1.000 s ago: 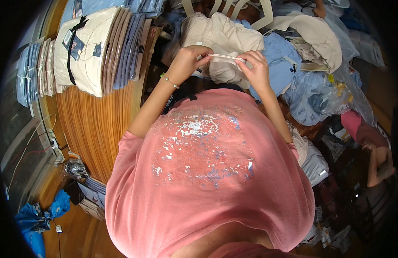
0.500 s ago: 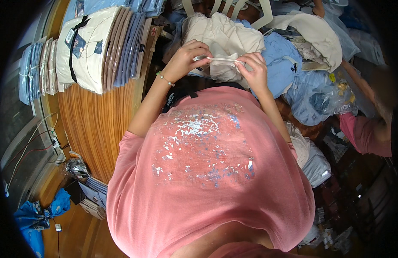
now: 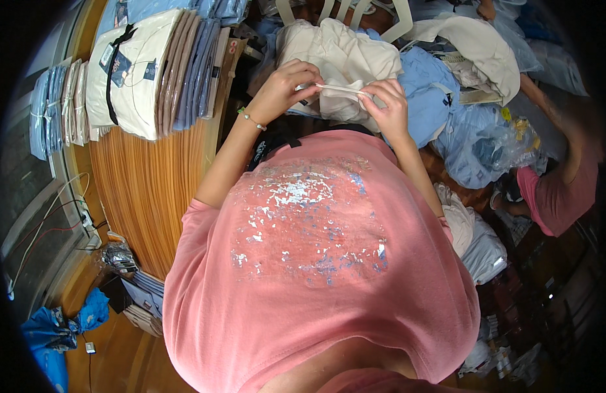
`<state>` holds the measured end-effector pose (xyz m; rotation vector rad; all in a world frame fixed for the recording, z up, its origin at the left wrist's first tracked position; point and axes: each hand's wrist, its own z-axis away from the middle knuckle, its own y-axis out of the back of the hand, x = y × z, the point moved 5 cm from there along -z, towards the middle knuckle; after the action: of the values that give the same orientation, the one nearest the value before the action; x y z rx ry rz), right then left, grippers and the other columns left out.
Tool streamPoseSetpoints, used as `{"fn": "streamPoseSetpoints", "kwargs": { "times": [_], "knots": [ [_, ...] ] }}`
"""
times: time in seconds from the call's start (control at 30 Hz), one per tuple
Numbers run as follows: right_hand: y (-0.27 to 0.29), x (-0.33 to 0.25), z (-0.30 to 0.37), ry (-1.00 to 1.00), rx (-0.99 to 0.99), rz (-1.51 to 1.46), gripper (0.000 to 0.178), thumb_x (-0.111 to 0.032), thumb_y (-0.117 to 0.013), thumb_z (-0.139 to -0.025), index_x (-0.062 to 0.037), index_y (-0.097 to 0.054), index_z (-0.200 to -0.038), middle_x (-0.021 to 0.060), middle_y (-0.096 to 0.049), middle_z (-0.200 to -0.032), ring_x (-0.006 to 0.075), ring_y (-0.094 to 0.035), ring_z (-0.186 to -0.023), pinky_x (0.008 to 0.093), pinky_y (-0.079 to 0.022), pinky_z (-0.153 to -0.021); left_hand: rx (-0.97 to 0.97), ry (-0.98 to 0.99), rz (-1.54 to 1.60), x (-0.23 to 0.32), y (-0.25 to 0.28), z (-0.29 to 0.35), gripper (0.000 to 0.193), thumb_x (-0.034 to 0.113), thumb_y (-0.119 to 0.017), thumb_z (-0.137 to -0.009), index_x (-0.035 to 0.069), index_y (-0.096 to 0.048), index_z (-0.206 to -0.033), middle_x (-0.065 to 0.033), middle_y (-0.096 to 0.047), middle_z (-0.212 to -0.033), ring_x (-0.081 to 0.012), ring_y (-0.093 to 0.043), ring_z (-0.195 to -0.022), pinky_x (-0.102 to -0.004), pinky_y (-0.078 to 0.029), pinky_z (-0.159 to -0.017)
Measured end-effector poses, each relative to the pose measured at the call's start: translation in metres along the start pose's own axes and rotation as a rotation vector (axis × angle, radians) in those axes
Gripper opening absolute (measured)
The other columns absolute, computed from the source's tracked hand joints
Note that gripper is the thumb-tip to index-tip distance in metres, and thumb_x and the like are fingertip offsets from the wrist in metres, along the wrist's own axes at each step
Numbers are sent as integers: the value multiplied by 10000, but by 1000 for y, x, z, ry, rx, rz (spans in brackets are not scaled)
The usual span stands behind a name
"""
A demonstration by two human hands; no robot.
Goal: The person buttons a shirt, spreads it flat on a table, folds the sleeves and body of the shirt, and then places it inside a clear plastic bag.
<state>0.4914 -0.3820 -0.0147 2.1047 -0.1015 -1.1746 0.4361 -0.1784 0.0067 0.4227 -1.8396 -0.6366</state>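
Observation:
Both my hands are closed on a cream cloth garment (image 3: 345, 49) bunched up at the top middle. My left hand (image 3: 292, 84), with a beaded bracelet on its wrist, pinches one end of a narrow folded edge. The other end is gripped by the fingers of my right hand (image 3: 386, 103), so the strip between them runs nearly straight. The garment's loose folds spread behind and below the strip. Against its right side lies a light blue garment (image 3: 426, 92).
Folded garments in clear bags (image 3: 136, 82) are stacked on a wood-grain table (image 3: 152, 190) at left. Cream chair slats (image 3: 398, 23) stand behind the cloth. Clear plastic bags (image 3: 476, 154) lie at right, beside another person's arm and pink sleeve (image 3: 545, 190). A blue bundle (image 3: 54, 327) rests lower left.
My hands keep their grip on the cream garment, and the edge between them has shifted slightly. At right, the other person's arm and sleeve have moved, and more of the lower body shows.

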Motion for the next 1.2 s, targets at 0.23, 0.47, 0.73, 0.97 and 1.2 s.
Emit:
{"fn": "streamPoseSetpoints", "kwargs": {
  "times": [0.23, 0.47, 0.73, 0.97, 1.2],
  "knots": [
    [0, 0, 2, 16, 3, -4, 105, -137, -725, -679, -68, -668, -734, 18, -636, -768, 206, -547, -788, 318, -403, -729, 14, -22, -24, 3, 1, 0, 158, 57, -689, -726, 38, -653, -878, -67, -615, -905, -234, -571, -852, -308, -469, -759],
    [2, -4, 2, -27, 7, -69, 99, -116, -715, -682, -54, -661, -737, 30, -633, -763, 216, -545, -785, 332, -415, -736, 18, -18, -25, 4, -2, 2, 147, 57, -687, -729, 33, -648, -869, -67, -624, -893, -230, -587, -836, -304, -478, -744],
    [-16, 21, 3, -50, -453, -275, 141, -152, -684, -731, -44, -673, -821, 64, -644, -891, 251, -560, -897, 312, -425, -812, -91, 87, 37, 10, -4, 12, 106, 36, -641, -759, 4, -610, -856, -94, -630, -883, -255, -613, -826, -316, -492, -734],
    [-118, 118, -63, -343, -417, 138, 263, -148, -641, -749, -63, -640, -998, 127, -633, -1064, 298, -597, -959, 387, -449, -840, -73, -249, -155, 112, 60, -7, 186, 39, -585, -688, 12, -602, -871, -81, -619, -889, -247, -615, -825, -336, -506, -737],
    [-80, 222, -46, -577, 7, -168, 269, -86, -586, -751, -39, -596, -1015, 101, -628, -797, 219, -586, -722, 335, -469, -675, 584, 308, -46, -20, 77, 26, 613, -29, -619, -806, 3, -299, -1328, -159, -396, -1327, -229, -417, -1222, -343, -321, -1045]
  ]
}}
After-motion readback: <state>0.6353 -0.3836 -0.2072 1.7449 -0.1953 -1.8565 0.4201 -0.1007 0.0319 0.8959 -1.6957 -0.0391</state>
